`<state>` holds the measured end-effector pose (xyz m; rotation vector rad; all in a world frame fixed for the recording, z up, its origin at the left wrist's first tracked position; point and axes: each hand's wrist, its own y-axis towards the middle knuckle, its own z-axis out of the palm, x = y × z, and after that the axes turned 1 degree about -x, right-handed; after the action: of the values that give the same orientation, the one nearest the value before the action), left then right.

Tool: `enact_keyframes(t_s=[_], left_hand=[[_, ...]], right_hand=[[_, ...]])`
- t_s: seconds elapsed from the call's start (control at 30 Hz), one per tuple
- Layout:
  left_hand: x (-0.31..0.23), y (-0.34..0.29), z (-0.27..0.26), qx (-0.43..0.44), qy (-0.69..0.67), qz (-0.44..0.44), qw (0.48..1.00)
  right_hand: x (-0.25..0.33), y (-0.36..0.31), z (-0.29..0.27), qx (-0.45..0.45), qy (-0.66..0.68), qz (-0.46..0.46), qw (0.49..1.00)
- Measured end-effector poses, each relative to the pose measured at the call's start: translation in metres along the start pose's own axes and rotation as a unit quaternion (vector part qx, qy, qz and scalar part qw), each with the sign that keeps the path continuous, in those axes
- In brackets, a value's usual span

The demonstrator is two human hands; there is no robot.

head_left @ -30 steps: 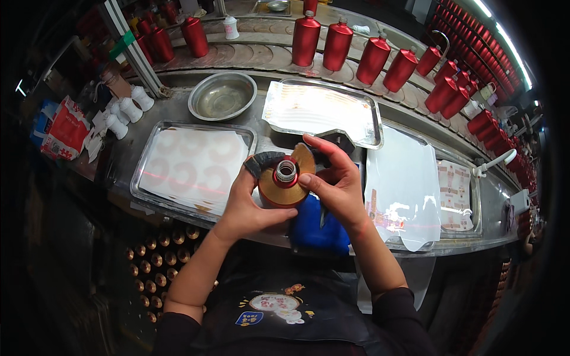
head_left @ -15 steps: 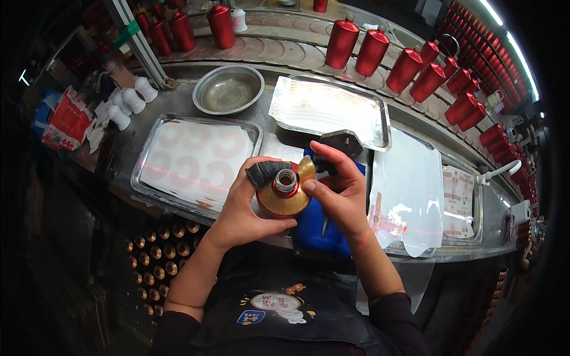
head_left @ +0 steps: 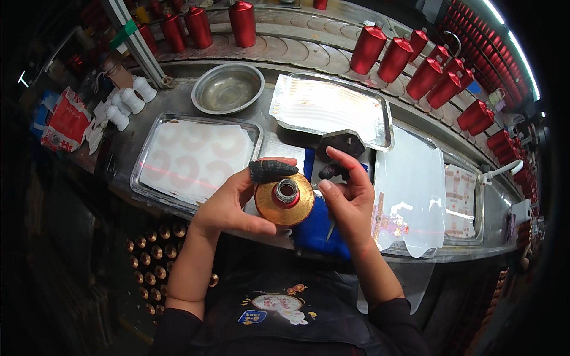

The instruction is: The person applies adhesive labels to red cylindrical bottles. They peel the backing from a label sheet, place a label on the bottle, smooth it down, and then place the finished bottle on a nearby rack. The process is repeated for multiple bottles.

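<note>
My left hand (head_left: pixel 228 204) is closed round a red bottle (head_left: pixel 288 202), held upright with its threaded metal neck towards me. A gold sheet covers the bottle's shoulder as a ring. A black sleeve wraps one left finger (head_left: pixel 273 170). Just right of the bottle is my right hand (head_left: pixel 351 202), thumb and index finger apart and not touching it. Another black sleeve (head_left: pixel 333 171) covers one of its fingers. A thin pointed tool (head_left: pixel 331 230) sticks out below the right palm, seemingly held by curled fingers that are hidden.
A tray of white sheets with pale ring shapes (head_left: pixel 199 160) lies left, a metal bowl (head_left: pixel 228 89) behind it. More sheets lie in a tray (head_left: pixel 389 139) and at right (head_left: pixel 409 190). A blue pad (head_left: pixel 320 237) is under my hands. Red bottles (head_left: pixel 242 26) stand on the conveyor behind.
The raised gold flap between my right fingers now lies on the bottle's shoulder. My right hand has let go and drawn right. The bottles on the conveyor have shifted right.
</note>
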<state>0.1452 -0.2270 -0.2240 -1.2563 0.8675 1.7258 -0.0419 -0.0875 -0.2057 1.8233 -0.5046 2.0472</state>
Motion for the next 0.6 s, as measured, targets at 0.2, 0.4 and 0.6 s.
enact_keyframes(t_s=[0.2,0.4,0.6], left_hand=[[0.004,-0.006,0.018,-0.086,-0.033,-0.024,0.995],[-0.003,-0.006,0.031,-0.127,0.000,-0.017,0.992],[-0.003,-0.003,0.035,-0.145,0.023,-0.028,0.989]], right_hand=[[-0.006,-0.019,0.004,0.035,-0.130,0.004,0.991],[-0.009,-0.011,-0.002,0.088,-0.132,0.022,0.987],[-0.007,-0.007,0.003,0.066,-0.049,0.079,0.993]])
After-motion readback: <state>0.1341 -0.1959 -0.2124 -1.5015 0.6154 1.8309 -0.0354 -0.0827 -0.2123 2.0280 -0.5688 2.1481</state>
